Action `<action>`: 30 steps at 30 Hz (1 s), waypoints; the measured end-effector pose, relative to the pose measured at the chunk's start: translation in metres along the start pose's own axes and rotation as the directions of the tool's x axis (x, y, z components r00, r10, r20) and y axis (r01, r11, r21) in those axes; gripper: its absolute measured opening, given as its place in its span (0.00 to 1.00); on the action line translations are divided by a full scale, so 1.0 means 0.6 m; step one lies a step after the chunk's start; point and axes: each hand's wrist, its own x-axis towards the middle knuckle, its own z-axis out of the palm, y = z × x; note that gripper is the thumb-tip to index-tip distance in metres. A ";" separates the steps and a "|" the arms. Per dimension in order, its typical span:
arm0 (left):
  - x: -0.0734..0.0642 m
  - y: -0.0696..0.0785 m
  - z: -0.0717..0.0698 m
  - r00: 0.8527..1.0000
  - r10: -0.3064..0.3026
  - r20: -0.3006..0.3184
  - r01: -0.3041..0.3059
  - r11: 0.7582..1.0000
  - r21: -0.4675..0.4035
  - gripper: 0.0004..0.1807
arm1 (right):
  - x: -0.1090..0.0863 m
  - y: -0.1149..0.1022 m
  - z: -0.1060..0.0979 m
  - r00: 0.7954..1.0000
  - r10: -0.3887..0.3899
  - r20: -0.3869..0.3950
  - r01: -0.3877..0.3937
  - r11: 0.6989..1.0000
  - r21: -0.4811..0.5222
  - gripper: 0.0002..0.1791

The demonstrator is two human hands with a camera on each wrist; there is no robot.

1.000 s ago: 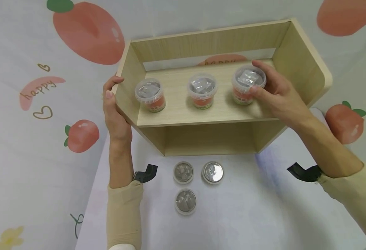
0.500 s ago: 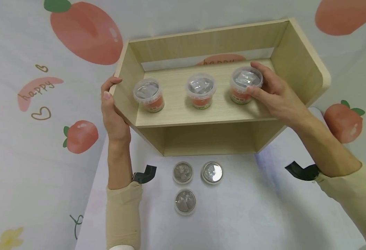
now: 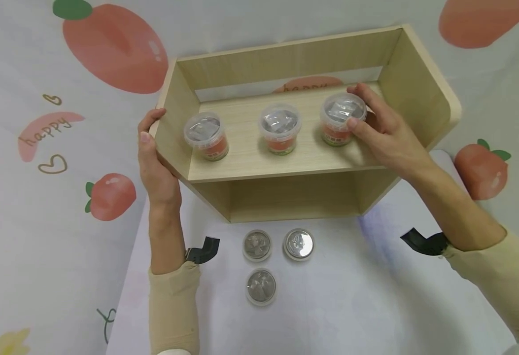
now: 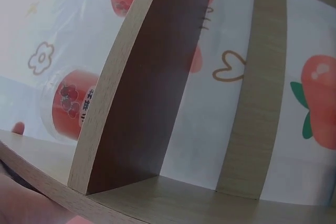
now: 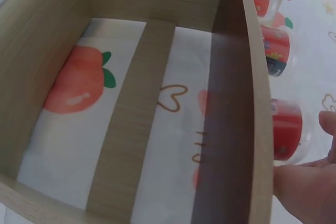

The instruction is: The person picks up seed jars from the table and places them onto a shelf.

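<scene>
A two-tier wooden shelf [image 3: 259, 170] stands against the patterned backdrop, with three red-labelled plastic cups in a row on its upper board. My left hand [image 3: 158, 170] grips the shelf's left side panel, fingertips over its front edge. Thumb and fingers of my right hand [image 3: 385, 130] hold the rim of the right cup [image 3: 340, 121], which stands on the board. The middle cup [image 3: 280, 129] and left cup [image 3: 207, 135] stand apart from it, untouched. In the right wrist view, the hand [image 5: 310, 190] is beside the red cup [image 5: 287, 129].
Three more clear-lidded cups stand on the white table [image 3: 339, 296] before the shelf: a left one [image 3: 257, 245], a right one [image 3: 298, 244] and a front one [image 3: 261, 287]. The shelf's lower compartment [image 3: 292, 197] opens toward me.
The whole scene has shifted slightly left in the head view. Both hands keep their places on the shelf and the right cup; the cups stay where they stood.
</scene>
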 end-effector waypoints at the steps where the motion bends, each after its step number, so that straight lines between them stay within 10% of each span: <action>1: 0.000 0.000 0.000 1.000 0.003 -0.002 -0.003 1.000 -0.013 0.25 | -0.001 -0.002 0.000 1.000 -0.005 -0.008 0.005 1.000 0.007 0.36; 13: -0.002 0.043 0.004 0.986 0.096 -0.139 -0.082 0.991 0.104 0.16 | -0.013 -0.040 -0.006 0.981 -0.157 -0.111 0.148 0.985 -0.085 0.33; 18: -0.004 0.067 0.017 0.968 0.207 -0.143 -0.175 0.963 0.204 0.13 | -0.020 -0.051 -0.011 0.971 -0.210 -0.117 0.201 0.976 -0.079 0.32; 30: -0.026 0.100 0.020 0.971 0.220 -0.099 -0.181 0.936 0.302 0.15 | -0.036 -0.091 -0.031 0.926 -0.370 -0.076 0.341 0.905 -0.254 0.32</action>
